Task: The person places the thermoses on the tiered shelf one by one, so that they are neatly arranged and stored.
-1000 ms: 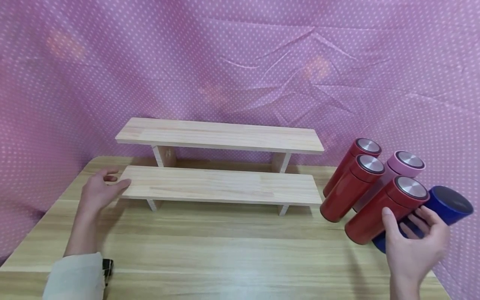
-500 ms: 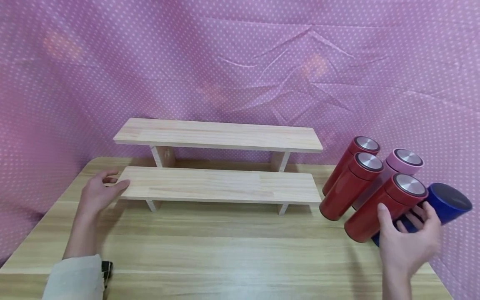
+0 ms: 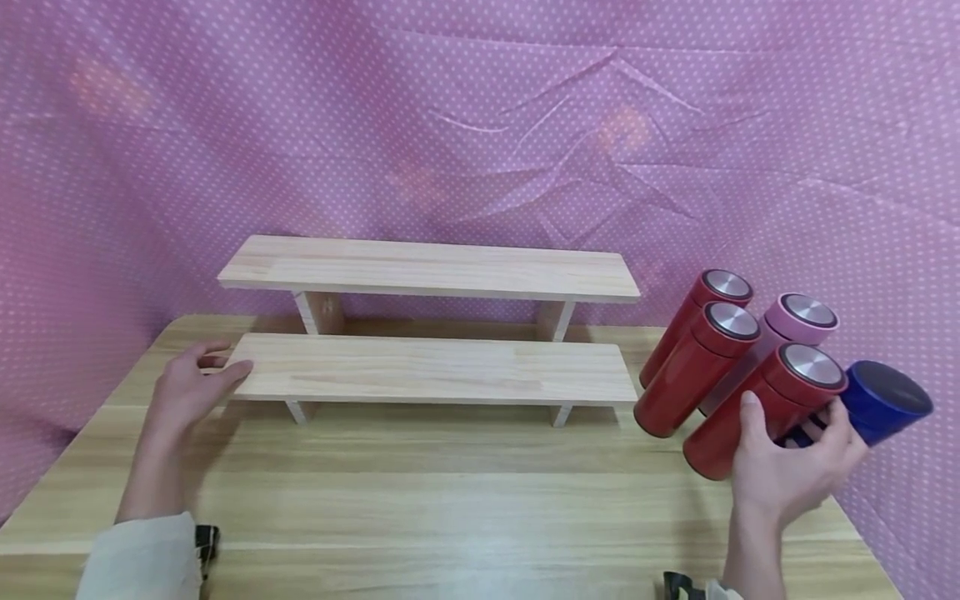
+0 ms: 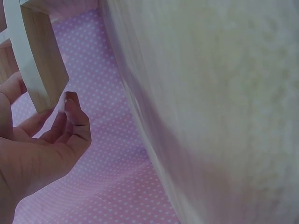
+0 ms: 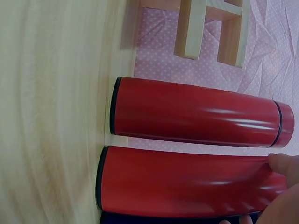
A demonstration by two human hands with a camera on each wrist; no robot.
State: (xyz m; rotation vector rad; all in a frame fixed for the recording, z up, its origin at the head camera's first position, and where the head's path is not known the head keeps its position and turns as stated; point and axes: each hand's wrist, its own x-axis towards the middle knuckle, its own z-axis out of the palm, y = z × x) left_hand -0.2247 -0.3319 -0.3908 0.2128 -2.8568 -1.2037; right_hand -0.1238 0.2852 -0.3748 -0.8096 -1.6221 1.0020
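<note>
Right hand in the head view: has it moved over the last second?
Yes. Judged against the lower wooden shelf, the right hand has shifted slightly left, closer to the shelf's right end.

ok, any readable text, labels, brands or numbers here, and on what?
None readable.
Front red bottle: none visible; right hand covers part.
Other red bottles, pink bottle, blue bottle: none legible.
Wooden stand: none legible.
Polka-dot cloth: dots only.
Black wrist gear: too small to tell.

A wrinkly pink polka-dot cloth [image 3: 360,108] hangs behind a wooden table [image 3: 420,508] with soft light shining on it.
</note>
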